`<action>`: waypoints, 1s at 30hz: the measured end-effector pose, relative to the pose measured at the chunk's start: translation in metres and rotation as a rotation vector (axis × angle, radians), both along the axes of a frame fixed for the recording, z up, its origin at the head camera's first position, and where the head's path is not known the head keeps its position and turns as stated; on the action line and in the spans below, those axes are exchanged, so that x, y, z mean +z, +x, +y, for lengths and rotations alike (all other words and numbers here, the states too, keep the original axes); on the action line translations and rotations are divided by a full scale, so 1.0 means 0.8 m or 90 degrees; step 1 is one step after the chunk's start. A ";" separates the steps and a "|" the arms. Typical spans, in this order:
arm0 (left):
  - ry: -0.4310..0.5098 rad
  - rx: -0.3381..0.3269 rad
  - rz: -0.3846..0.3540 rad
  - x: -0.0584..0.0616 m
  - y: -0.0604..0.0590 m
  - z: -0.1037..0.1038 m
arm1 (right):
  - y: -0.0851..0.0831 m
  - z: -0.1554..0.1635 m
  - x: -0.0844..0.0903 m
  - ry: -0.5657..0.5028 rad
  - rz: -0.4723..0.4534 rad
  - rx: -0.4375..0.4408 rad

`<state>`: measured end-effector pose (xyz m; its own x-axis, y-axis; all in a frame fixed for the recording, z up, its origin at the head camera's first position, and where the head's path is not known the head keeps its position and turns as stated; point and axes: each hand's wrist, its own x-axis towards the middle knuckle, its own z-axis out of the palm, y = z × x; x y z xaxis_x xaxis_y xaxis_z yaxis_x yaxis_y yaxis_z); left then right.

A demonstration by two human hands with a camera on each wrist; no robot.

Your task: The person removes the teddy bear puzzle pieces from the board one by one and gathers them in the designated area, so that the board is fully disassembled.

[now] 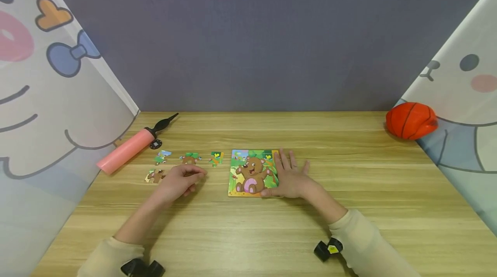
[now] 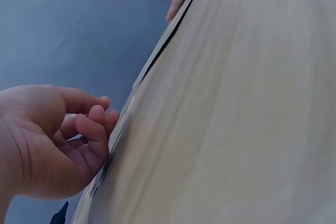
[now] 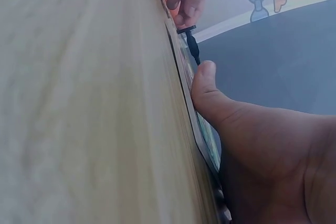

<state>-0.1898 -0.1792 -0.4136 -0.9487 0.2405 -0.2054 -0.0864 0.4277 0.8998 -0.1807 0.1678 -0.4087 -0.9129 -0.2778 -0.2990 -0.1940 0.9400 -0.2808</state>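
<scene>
A square bear picture puzzle (image 1: 251, 180) lies flat on the table. My right hand (image 1: 290, 180) rests on its right side with the fingers spread, covering that edge. In the right wrist view, the thumb of the right hand (image 3: 262, 150) lies along the puzzle's near edge (image 3: 185, 80). To the left, my left hand (image 1: 179, 182) hovers at the table with loosely curled fingers; nothing shows between them in the left wrist view (image 2: 58, 140). Loose puzzle pieces lie beyond and beside it: a bear-head piece (image 1: 190, 159), a green-and-orange piece (image 1: 216, 158), a blue-and-green piece (image 1: 163, 156) and a brown piece (image 1: 155, 176).
A pink hand pump (image 1: 128, 151) with a black nozzle lies at the table's left edge, a black round chip (image 1: 156, 144) beside it. At the far right corner sits a crumpled red ball (image 1: 411, 121). A grey panel (image 1: 264, 39) stands behind the wooden table (image 1: 240, 234).
</scene>
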 end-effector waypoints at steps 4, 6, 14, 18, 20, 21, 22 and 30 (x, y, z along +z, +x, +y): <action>-0.001 -0.024 0.001 0.002 0.004 0.010 | 0.000 0.002 0.000 -0.003 -0.006 0.006; 0.002 -0.026 -0.004 0.002 0.006 0.015 | 0.000 0.003 0.001 -0.003 -0.007 0.008; 0.008 -0.038 -0.016 -0.004 0.008 0.028 | -0.001 0.002 -0.003 -0.009 0.001 -0.008; 0.015 -0.056 -0.018 -0.005 0.007 0.039 | -0.001 0.001 -0.004 0.002 0.008 -0.024; 0.018 -0.065 -0.018 -0.006 0.006 0.047 | -0.001 0.001 -0.004 0.004 0.010 -0.032; 0.019 -0.069 -0.017 -0.006 0.005 0.052 | -0.001 0.000 -0.004 0.003 0.011 -0.038; 0.024 -0.075 -0.019 -0.006 0.005 0.056 | -0.001 0.000 -0.004 0.001 0.011 -0.044; 0.038 -0.122 -0.009 -0.005 -0.004 0.084 | -0.001 0.001 -0.006 0.018 0.003 -0.067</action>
<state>-0.1928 -0.1116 -0.4177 -0.8814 0.4288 -0.1981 -0.0208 0.3838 0.9232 -0.1812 0.1685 -0.4133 -0.9382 -0.1717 -0.3006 -0.0951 0.9627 -0.2531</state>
